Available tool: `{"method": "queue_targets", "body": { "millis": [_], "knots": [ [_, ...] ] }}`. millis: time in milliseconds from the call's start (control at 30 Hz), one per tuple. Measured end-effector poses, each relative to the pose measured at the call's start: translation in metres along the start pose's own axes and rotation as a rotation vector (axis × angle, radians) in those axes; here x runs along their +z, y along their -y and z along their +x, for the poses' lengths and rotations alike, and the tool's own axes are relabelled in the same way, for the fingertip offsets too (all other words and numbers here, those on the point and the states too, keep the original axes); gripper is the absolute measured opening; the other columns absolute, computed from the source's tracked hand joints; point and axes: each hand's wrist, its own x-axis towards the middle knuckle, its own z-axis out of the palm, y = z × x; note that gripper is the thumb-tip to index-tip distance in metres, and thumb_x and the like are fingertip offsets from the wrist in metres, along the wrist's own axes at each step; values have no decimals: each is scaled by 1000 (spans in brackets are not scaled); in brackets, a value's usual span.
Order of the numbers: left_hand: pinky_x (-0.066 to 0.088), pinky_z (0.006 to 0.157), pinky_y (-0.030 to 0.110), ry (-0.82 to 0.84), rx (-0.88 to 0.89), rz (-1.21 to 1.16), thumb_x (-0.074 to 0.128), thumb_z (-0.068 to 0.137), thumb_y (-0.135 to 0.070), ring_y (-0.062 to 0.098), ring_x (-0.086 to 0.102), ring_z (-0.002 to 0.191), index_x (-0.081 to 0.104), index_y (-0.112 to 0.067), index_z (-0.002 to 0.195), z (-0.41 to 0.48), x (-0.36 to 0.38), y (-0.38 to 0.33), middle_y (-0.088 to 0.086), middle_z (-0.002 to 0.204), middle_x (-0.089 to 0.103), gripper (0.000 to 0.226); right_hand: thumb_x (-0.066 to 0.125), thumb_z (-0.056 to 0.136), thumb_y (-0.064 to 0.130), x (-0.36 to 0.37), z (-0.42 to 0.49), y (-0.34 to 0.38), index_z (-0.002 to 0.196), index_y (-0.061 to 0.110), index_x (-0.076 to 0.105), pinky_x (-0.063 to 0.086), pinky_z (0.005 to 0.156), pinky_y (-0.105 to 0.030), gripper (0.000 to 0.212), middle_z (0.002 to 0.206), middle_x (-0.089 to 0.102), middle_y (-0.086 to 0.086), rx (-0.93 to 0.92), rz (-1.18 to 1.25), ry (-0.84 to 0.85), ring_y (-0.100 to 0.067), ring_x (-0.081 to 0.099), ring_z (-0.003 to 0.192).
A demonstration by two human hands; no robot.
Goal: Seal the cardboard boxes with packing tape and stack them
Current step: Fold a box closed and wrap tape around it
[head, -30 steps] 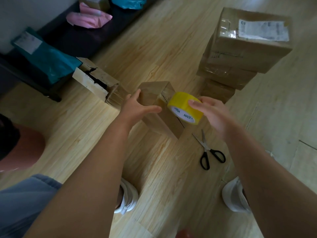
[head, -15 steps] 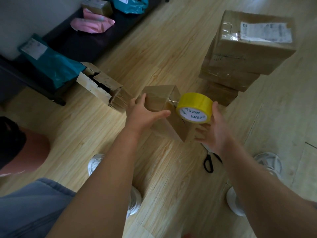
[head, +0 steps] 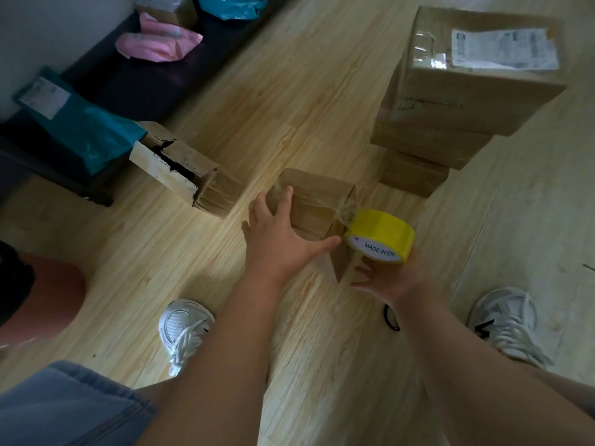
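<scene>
Two hands: left hand (head: 277, 244) grips small box (head: 317, 201); right hand (head: 394, 280) holds tape roll (head: 381, 231) at its corner.

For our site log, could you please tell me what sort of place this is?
Probably a room at home used for packing parcels: a wood-plank floor, a stack of cardboard boxes, and a teal mailer bag and pink mailer bag on a low dark bench.

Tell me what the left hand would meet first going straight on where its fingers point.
The small box: the left hand holds it, fingers over its top. Beyond it the line looks like bare floor, though depth is unclear.
</scene>
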Motion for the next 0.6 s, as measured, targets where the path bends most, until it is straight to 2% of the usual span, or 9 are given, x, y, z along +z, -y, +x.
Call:
{"method": "queue_targets", "body": {
  "millis": [100,200,367,600],
  "knots": [
    [20,121,46,-22,-11,-104,77,59,-71,20,-1,149,20,-33,155,-1,-1,-3,2,161,2,118,30,100,53,-3,5,-8,134,9,52,18,113,-65,59,127,52,-18,44,24,21,-38,41,134],
    [21,121,44,-58,22,-129,78,60,-69,21,2,148,23,-31,155,-1,-9,-11,4,160,6,116,35,101,48,6,8,-17,150,15,40,12,116,-69,60,152,42,-15,41,33,74,-39,29,146],
    [19,120,44,-82,32,-110,75,62,-71,23,2,148,24,-29,155,-5,-22,-22,7,160,8,115,51,94,49,12,1,-18,136,17,57,24,110,-72,53,141,52,-17,-6,94,133,-43,44,134],
    [17,122,47,-164,126,-17,71,62,-74,27,1,148,19,-30,157,-19,-37,-52,8,160,6,116,42,98,46,24,-20,-8,123,15,63,30,108,-69,46,129,60,-18,-80,119,223,-41,53,122]
  ]
}}
